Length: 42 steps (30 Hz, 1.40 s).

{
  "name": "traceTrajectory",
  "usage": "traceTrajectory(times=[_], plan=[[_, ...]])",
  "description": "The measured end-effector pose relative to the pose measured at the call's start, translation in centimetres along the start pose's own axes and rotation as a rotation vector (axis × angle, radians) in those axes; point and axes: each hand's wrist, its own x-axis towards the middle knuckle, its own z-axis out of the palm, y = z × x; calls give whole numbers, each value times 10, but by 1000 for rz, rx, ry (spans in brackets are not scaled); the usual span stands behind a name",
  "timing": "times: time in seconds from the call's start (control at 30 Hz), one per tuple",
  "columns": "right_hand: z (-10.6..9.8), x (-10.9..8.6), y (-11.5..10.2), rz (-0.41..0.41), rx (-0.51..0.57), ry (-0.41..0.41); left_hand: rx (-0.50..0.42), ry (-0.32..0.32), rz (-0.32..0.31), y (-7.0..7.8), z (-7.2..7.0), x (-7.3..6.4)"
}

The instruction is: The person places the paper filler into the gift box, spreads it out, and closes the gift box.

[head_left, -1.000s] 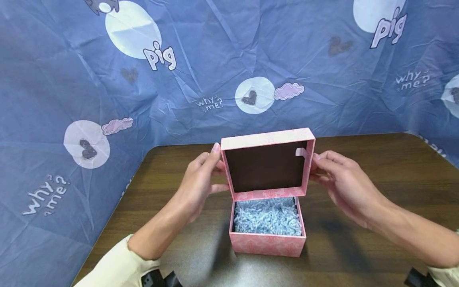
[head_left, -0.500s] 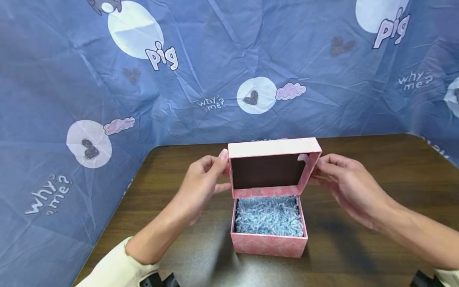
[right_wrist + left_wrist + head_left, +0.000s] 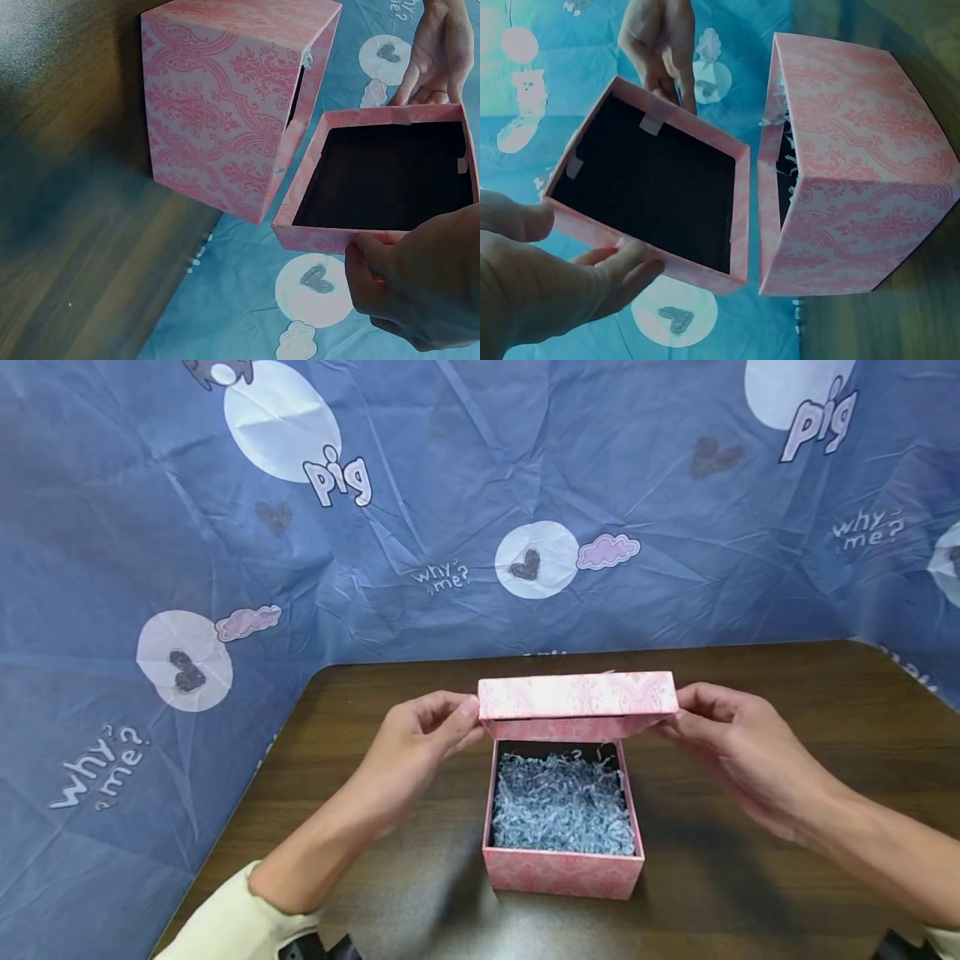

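A pink patterned box [image 3: 562, 872] stands on the table, filled with pale blue shredded paper [image 3: 562, 802]. Its matching lid [image 3: 577, 696] is held above the box's far end, tilted, with the dark inside [image 3: 649, 187] showing in both wrist views. A narrow gap separates the lid from the box there. My left hand [image 3: 420, 752] grips the lid's left side, thumb at the near corner and fingers beneath. On the opposite side, my right hand [image 3: 742, 752] pinches the lid between thumb and fingers; some of those fingers are hidden behind it.
The brown wooden table [image 3: 360, 893] extends around the box on all sides. A blue printed cloth [image 3: 420, 485] hangs behind the table and along its left and right edges. Small tabs of tape [image 3: 651, 124] stick to the lid's inner walls.
Both hands have tipped the lid from steeply raised to nearly level, its upper edge coming down. Its dark inside has dropped out of the head view. The box has stayed in place.
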Motion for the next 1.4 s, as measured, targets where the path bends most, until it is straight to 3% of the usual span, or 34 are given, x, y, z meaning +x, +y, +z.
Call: traceTrajectory(times=[0.3,0.43,0.53,0.67,0.87,0.97,1.13,1.4], plan=[[-4,-3,4,-85,-103,-18,124,-67,62,-3,-8,-3],[0,-5,6,-140,-136,-25,133,-97,87,-3,-10,-6],[6,-8,6,-180,-266,4,140,-108,99,-4,-11,-7],[13,-12,6,-224,-466,67,113,-125,96,-4,-13,-9],[19,-17,9,-302,-608,128,-25,-157,60,-8,-12,-10],[20,-19,11,-335,-672,144,-42,-162,57,-11,-12,-10],[21,-20,15,-380,-678,144,-52,-171,60,-18,-13,-13],[24,-22,24,-434,-638,120,-44,-213,123,-32,-12,-13]])
